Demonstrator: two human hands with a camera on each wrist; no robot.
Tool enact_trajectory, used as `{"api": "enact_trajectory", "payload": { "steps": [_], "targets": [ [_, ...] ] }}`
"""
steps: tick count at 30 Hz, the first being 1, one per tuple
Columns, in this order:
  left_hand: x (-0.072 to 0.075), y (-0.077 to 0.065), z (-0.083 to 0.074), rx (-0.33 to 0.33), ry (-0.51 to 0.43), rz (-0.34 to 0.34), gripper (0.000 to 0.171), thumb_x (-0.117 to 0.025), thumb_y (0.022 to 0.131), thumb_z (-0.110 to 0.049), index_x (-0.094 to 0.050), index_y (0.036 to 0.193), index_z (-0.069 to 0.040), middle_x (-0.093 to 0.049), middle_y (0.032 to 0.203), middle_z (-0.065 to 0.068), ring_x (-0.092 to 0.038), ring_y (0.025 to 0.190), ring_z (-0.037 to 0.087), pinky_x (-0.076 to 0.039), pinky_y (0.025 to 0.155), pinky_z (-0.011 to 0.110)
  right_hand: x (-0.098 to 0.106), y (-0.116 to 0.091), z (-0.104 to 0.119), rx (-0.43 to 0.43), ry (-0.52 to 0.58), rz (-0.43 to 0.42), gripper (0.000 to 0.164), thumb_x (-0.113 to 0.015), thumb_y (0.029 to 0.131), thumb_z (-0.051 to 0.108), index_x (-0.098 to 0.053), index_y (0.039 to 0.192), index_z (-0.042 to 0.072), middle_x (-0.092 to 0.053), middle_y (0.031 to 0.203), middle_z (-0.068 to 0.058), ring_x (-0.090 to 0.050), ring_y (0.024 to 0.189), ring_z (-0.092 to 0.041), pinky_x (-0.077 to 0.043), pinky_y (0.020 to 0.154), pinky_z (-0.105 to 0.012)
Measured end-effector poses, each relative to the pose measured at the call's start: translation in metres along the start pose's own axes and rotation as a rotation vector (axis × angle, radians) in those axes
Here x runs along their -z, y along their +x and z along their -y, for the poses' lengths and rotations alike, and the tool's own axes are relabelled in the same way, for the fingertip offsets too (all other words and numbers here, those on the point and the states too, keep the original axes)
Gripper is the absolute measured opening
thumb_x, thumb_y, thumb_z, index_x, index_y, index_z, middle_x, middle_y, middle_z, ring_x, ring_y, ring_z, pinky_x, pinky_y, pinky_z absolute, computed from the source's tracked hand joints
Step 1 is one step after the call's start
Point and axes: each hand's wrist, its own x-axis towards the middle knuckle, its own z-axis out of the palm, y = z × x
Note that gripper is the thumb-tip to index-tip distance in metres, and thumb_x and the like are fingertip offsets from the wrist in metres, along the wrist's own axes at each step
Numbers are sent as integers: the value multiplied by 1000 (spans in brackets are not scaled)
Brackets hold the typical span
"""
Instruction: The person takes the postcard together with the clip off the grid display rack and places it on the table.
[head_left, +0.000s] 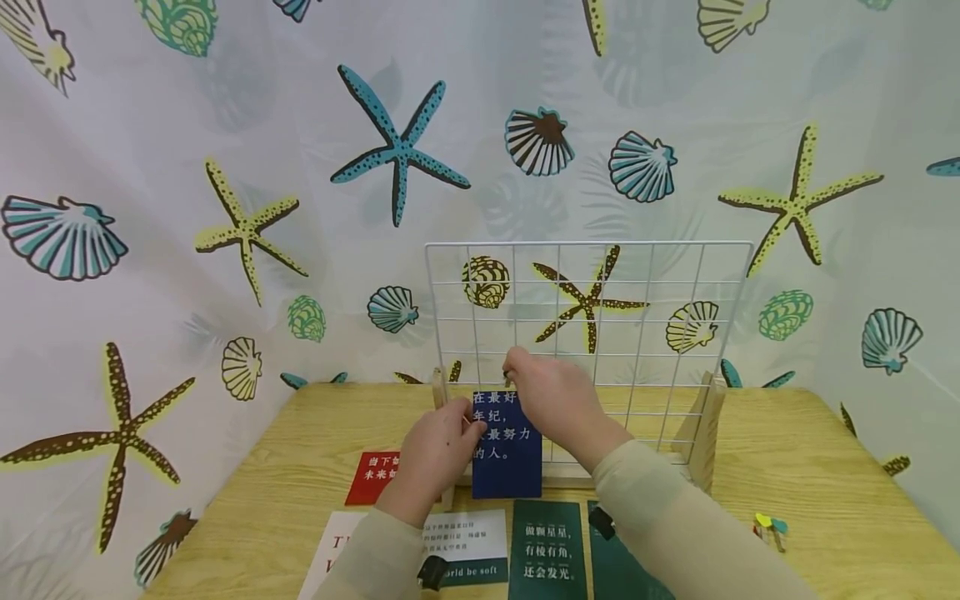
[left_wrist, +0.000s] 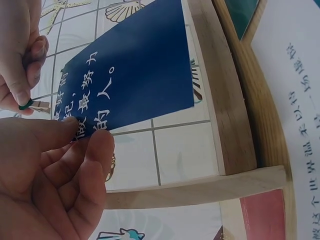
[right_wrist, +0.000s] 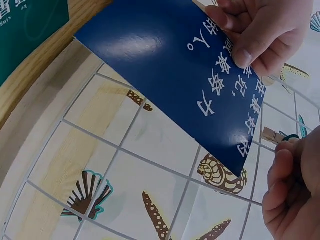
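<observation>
My left hand (head_left: 442,450) pinches the left edge of a dark blue card (head_left: 510,467) printed with white characters. The card is held upright in front of a white wire grid panel (head_left: 652,319). Just above its top edge, my right hand (head_left: 558,400) pinches a small wooden clothespin (right_wrist: 271,135) with a dark green end piece. In the left wrist view the clothespin (left_wrist: 40,105) points toward the card's top edge, a small gap between them.
The grid stands in a wooden base (head_left: 708,433). On the table lie a red card (head_left: 369,479), a white and green card (head_left: 468,542), dark green cards (head_left: 547,558) and a white card (head_left: 326,550). Several colourful clothespins (head_left: 771,527) lie at the right.
</observation>
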Motion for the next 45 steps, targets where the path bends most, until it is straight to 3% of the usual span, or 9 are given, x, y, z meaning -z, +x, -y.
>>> {"api": "enact_trajectory", "payload": {
  "steps": [5,20,33,41,45],
  "targets": [
    [3,-1,0,-11,-8,13,17,-67,99,-31,-64,100,-15,-60,74,-2,-55,67,18,-44,58,31,3,-2,-1,-5,20,32,12,-55,106,21,-66,110,16,-69,75,7,-40,43,-2,-35,42,-20],
    [10,-11,7,-39,-61,40,13,-67,100,-28,-62,98,-16,-58,73,-1,-56,67,17,-45,57,30,12,-14,-5,-48,100,23,16,-59,104,20,-70,115,19,-71,83,9,-36,43,-3,-31,41,-23],
    [19,-22,16,-34,-129,88,6,-62,103,-21,-62,107,-16,-60,80,-1,-58,68,16,-50,59,30,14,-30,-8,-54,144,42,16,-58,102,21,-72,110,21,-69,82,12,-36,44,-3,-30,42,-23],
    [26,-27,22,-31,-132,89,4,-61,103,-21,-64,104,-17,-60,78,-1,-57,66,17,-47,57,31,15,-44,-17,-119,177,84,14,-61,101,22,-71,110,23,-49,62,17,-35,46,-5,-29,45,-25],
    [30,-29,25,-48,-108,70,4,-62,102,-21,-64,101,-17,-58,75,-2,-54,67,16,-43,57,32,17,-53,-24,-174,225,122,15,-61,101,24,-71,113,22,-46,58,16,-36,46,-7,-30,45,-27]
  ]
}}
